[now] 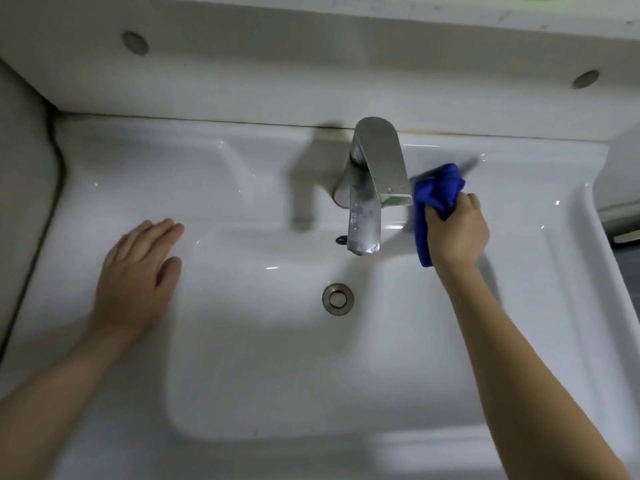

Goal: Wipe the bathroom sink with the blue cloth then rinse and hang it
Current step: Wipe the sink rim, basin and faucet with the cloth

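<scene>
while right hand [457,230] grips blue cloth [437,195], faucet [372,174] beside it.

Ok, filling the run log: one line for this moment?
phase: wiping | right hand: cloth beside faucet | left hand: flat on sink rim

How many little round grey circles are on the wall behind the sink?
2. One small round grey disc sits on the white ledge at upper left, the other grey disc at upper right. More may lie outside the picture.
</scene>
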